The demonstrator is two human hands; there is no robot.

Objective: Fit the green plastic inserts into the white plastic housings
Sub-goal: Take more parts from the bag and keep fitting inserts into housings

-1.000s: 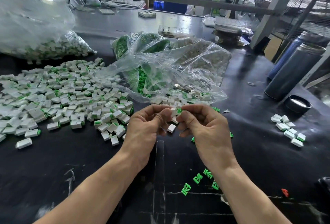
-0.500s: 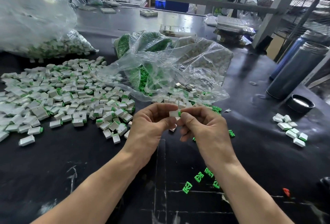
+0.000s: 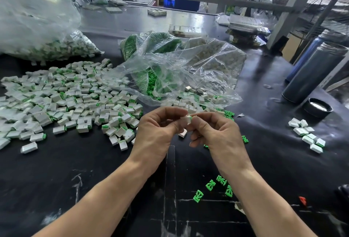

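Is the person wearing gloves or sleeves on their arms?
No. Both hands, left and right, are bare, with no gloves, rings or watch showing. The forearms are bare too; no sleeve reaches into view.

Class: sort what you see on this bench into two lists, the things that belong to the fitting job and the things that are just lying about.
Belongs to the job:
white housing, pinched between left hand and right hand
loose green inserts
pile of fitted pieces
open bag of green inserts

Just lying about:
dark flask
black cap
red scrap
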